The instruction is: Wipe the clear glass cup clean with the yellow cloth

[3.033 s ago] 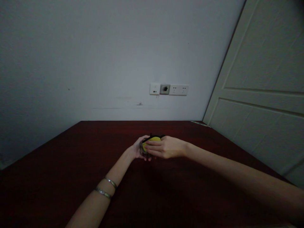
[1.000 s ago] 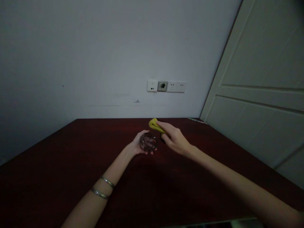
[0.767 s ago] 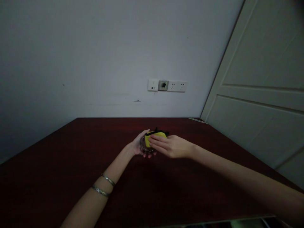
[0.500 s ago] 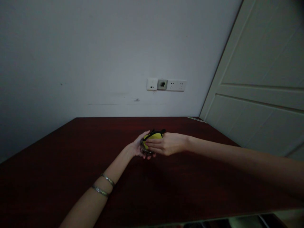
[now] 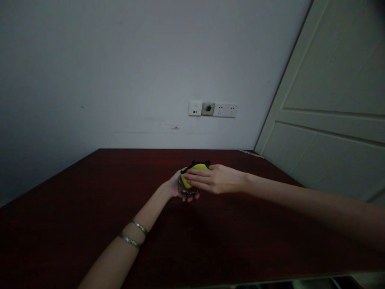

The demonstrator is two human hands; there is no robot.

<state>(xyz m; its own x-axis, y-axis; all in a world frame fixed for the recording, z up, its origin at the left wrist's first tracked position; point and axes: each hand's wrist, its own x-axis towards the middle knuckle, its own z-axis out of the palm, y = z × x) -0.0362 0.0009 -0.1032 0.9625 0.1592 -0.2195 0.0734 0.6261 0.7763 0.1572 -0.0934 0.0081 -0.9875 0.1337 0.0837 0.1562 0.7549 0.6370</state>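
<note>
Above the dark red table, my left hand (image 5: 175, 185) holds a small brownish, shiny, see-through-looking rounded object (image 5: 185, 191) from below, with its fingertips showing under it. I cannot make out its exact kind. A yellow cloth (image 5: 199, 166) with a black edge lies over the object's top and right side. My right hand (image 5: 215, 179) comes in from the right and presses the cloth against the object with its fingers laid across it. The right thumb is mostly hidden, and the cloth covers much of the object.
The dark red table top (image 5: 90, 200) reaches back to a white wall (image 5: 135, 72) with sockets (image 5: 225, 110) on it. A pale panelled door (image 5: 331, 92) stands along the right side. Dark items show below the table's front edge at the bottom right.
My right hand and the yellow cloth have shifted slightly up and right on the object, showing more of its lower part. My left hand keeps its hold. The view has moved slightly.
</note>
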